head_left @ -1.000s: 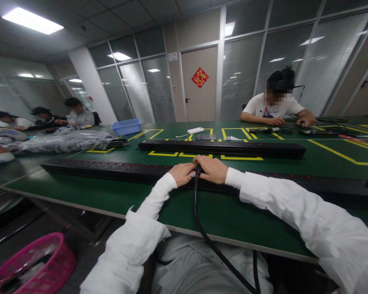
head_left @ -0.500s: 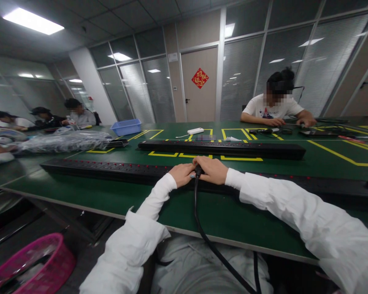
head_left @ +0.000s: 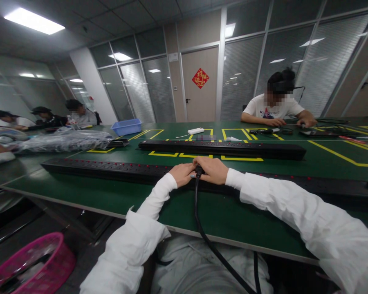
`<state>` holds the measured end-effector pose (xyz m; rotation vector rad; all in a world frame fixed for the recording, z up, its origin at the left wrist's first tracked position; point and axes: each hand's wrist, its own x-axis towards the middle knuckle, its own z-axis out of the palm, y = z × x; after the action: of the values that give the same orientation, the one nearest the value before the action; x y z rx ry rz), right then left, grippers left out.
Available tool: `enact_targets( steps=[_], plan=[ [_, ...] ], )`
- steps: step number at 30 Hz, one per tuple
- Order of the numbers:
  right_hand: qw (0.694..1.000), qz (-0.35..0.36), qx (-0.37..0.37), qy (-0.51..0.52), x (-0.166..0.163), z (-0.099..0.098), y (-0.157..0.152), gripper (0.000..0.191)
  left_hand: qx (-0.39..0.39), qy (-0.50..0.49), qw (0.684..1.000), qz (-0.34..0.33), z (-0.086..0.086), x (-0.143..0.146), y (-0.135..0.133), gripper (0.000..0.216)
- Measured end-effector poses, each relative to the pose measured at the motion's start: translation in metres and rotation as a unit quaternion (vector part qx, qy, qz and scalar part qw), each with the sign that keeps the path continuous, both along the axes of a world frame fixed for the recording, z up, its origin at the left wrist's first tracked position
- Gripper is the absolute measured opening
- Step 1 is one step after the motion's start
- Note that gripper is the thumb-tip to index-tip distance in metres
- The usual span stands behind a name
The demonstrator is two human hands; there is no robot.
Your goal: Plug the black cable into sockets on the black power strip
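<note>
A long black power strip with a row of red dots lies across the table in front of me. Over its middle, my right hand is closed round a black cable plug. My left hand meets it from the other side, its thumb and fingers pressed against the plug. From the plug a thick black cable drops over the table edge onto my lap. The plug's front end is hidden, so I cannot tell how far it sits in the strip.
A second black power strip lies farther back on the green table. Behind are a blue basket and a white device. Plastic-wrapped items lie left; a pink basket stands below. A person works opposite.
</note>
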<state>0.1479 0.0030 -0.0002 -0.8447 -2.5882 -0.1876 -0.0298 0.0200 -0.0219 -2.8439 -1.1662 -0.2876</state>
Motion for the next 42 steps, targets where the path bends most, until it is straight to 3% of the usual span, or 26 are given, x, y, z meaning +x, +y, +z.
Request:
enact_targets(
  steps=[15,21,31,42],
  plan=[
    [0.999,0.032,0.034,0.024,0.001,0.004,-0.004,0.033,0.015,0.017,1.0,0.019,0.002,0.002,-0.003,0.034],
    [0.999,0.039,0.016,0.007,0.001,0.005,-0.004,0.035,0.026,0.025,0.999,0.016,0.002,0.003,-0.003,0.034],
    [0.999,0.022,0.029,-0.022,0.016,0.007,-0.006,0.02,0.023,-0.026,0.999,0.019,0.001,0.005,-0.008,0.037],
    [0.993,-0.022,-0.097,0.07,0.065,-0.003,0.001,0.018,0.021,-0.039,0.999,0.017,-0.001,0.004,-0.006,0.039]
  ],
)
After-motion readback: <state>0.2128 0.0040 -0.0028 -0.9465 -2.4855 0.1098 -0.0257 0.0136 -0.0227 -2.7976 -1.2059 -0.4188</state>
